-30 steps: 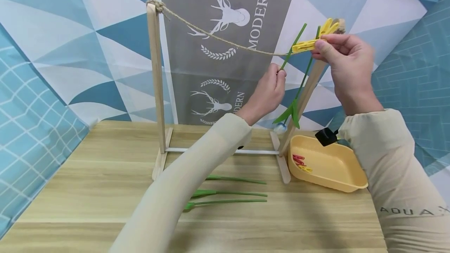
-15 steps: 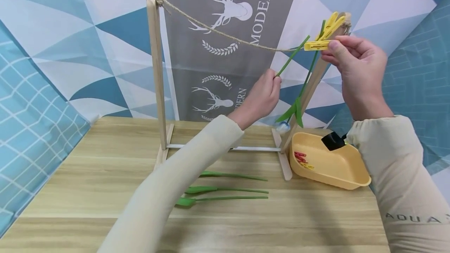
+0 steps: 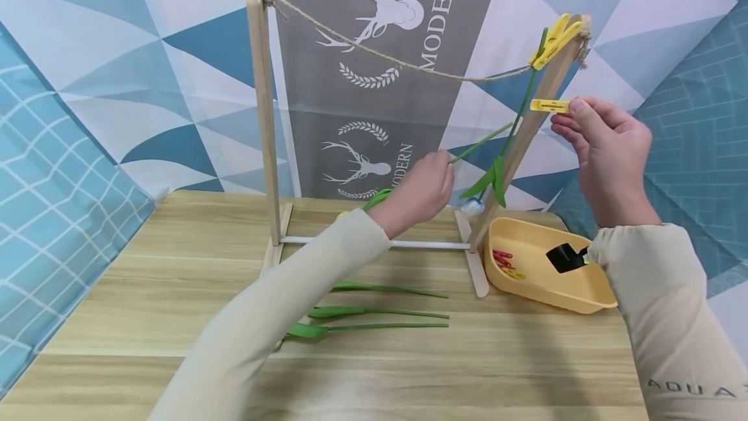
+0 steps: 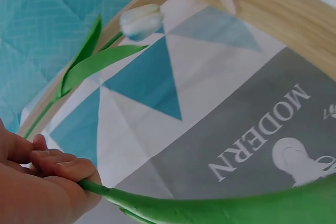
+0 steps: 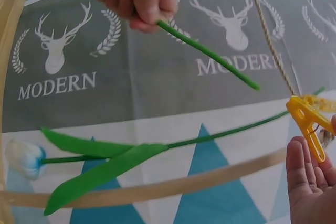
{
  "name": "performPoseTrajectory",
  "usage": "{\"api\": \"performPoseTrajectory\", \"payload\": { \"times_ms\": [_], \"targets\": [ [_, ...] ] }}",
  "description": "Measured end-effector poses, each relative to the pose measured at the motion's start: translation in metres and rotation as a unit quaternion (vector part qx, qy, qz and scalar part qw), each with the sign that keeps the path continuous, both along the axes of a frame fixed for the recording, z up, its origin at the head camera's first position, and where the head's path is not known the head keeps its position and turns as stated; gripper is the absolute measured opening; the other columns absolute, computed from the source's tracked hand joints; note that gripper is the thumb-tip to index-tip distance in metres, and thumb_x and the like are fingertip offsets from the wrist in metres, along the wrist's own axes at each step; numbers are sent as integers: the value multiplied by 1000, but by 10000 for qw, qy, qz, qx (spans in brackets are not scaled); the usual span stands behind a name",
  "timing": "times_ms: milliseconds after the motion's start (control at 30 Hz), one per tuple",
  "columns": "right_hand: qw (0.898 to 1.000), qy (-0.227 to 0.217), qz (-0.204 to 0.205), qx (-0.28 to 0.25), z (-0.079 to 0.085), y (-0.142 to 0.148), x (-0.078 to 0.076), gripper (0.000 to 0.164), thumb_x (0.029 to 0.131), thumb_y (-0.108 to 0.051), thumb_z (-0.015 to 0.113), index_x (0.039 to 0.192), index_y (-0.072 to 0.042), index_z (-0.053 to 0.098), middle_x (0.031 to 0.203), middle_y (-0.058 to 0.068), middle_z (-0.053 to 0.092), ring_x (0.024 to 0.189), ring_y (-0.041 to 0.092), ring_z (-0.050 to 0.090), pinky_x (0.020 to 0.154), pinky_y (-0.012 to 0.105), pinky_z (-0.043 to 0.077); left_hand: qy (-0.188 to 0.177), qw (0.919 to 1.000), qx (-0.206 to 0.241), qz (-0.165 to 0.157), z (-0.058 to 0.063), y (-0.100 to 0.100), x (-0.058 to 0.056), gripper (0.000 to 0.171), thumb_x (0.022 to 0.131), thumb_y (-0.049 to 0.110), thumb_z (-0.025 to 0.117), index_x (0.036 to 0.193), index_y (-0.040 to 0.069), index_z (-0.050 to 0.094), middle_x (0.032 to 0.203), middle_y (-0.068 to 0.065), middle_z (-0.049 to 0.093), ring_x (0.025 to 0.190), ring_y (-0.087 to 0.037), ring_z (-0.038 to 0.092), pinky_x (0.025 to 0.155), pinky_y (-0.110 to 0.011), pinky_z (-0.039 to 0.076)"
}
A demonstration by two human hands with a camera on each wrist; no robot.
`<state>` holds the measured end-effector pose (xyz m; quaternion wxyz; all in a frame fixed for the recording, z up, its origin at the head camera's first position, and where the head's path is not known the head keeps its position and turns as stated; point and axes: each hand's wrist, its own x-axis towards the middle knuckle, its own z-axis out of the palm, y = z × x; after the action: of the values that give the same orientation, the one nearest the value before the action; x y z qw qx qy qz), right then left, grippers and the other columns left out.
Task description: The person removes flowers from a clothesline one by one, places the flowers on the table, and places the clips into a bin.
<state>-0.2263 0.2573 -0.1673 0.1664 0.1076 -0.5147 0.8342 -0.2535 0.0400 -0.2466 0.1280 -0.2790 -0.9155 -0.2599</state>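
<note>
My left hand (image 3: 421, 187) grips the green stem of an artificial tulip (image 3: 484, 141); its bare stem end points up and right, below the rope (image 3: 432, 71). A long green leaf of this tulip (image 4: 236, 209) runs along the bottom of the left wrist view. In my right hand (image 3: 613, 154) a yellow clothespin (image 3: 549, 106) is pinched between thumb and fingers, apart from rope and stem. Beside it, a white-and-blue tulip (image 5: 26, 158) hangs head down, its stem clipped to the rope by another yellow clothespin (image 3: 554, 44).
The rope spans a left wooden post (image 3: 263, 115) and a right post (image 3: 517, 145), joined low down by a white rod (image 3: 432, 245). Several green-stemmed tulips (image 3: 388, 327) lie on the table (image 3: 497, 369). A yellow basin (image 3: 561, 284) holds red and yellow clothespins (image 3: 505, 262).
The left hand has lowered the held tulip, its stem end now below the rope. The right hand has drawn the clothespin down and right, away from rope and stem.
</note>
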Motion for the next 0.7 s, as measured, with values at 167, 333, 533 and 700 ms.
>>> {"api": "performPoseTrajectory", "payload": {
  "times_ms": [167, 333, 533, 700],
  "targets": [
    [9993, -309, 36, -185, -12, 11, -1, 26, 79, -5, 72, 101, 6, 62, 94, 14, 67, 74, 23, 67, 74, 27, 55, 127, 9986, -519, -12, -21, -3, 6, 26, 100, 14, 26, 92, 3, 48, 77, -10, 51, 73, -25, 54, 69, -38, 47],
    [9988, -477, -44, -90, -24, 19, -1, 25, 80, -7, 71, 101, 5, 64, 98, 11, 66, 75, 21, 67, 72, 25, 55, 179, 9941, -1068, -24, -41, -6, 13, 24, 99, 14, 28, 94, 4, 48, 79, -9, 51, 72, -23, 54, 63, -36, 49],
    [9975, -681, -151, -141, -37, 28, 0, 25, 81, -8, 71, 102, 3, 65, 99, 10, 66, 75, 20, 67, 71, 24, 55, 352, 9846, -1712, -92, -59, -10, 22, 21, 99, 15, 31, 97, 6, 50, 81, -5, 53, 72, -18, 55, 63, -30, 49],
    [9953, -929, -179, -196, -47, 37, 0, 25, 81, -9, 72, 102, 2, 65, 97, 9, 67, 76, 19, 66, 72, 23, 55, 301, 9791, -2012, -17, -69, -12, 27, 20, 98, 18, 35, 96, 8, 52, 84, -4, 56, 77, -19, 58, 64, -31, 50]
  ]
}}
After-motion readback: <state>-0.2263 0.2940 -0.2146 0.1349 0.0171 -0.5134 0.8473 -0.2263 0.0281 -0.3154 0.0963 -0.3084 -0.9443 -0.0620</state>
